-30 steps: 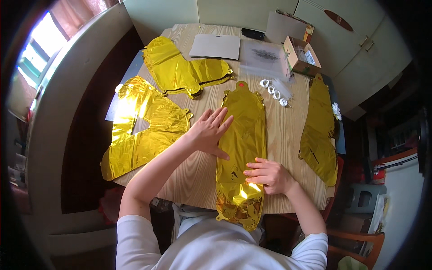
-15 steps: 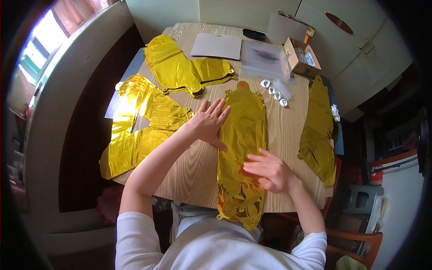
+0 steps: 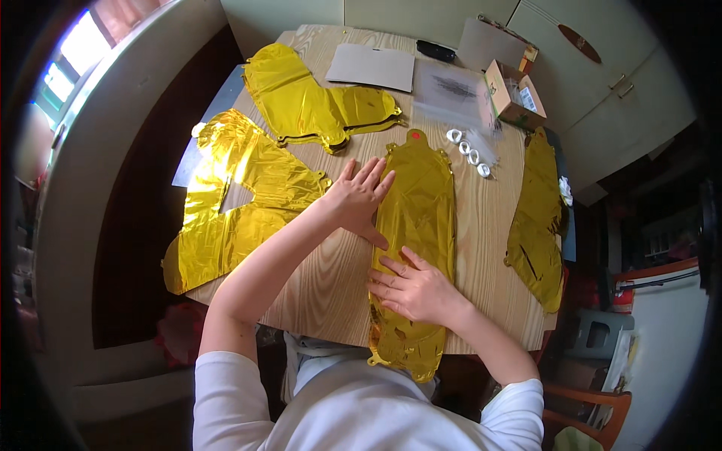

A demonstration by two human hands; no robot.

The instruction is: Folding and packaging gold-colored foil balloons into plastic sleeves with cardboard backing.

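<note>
A long, flat gold foil balloon [image 3: 421, 203] lies lengthwise before me on the wooden table, its near end hanging over the front edge. A red dot marks its far tab. My left hand [image 3: 359, 199] rests with fingers spread along the balloon's left edge. Flat on the balloon's lower half is my right hand [image 3: 417, 287], fingers stretched out to the left. Neither hand grips anything. More flat gold foil balloons lie around: an angled one [image 3: 301, 101] at the far left, one with a gap in its middle [image 3: 248, 188] at the left, and one [image 3: 532, 218] at the right edge.
White ribbon rolls [image 3: 474, 156] sit in a row right of the balloon's far end. Behind them are a clear plastic sheet [image 3: 444, 94], a grey-white board [image 3: 371, 66], a black case [image 3: 435, 50] and an open cardboard box [image 3: 515, 98]. A chair [image 3: 602, 413] stands at lower right.
My right hand has moved left and come down flat on the balloon, whose lower part looks smoother. My left hand stays at the balloon's left edge. The whole view has shifted slightly.
</note>
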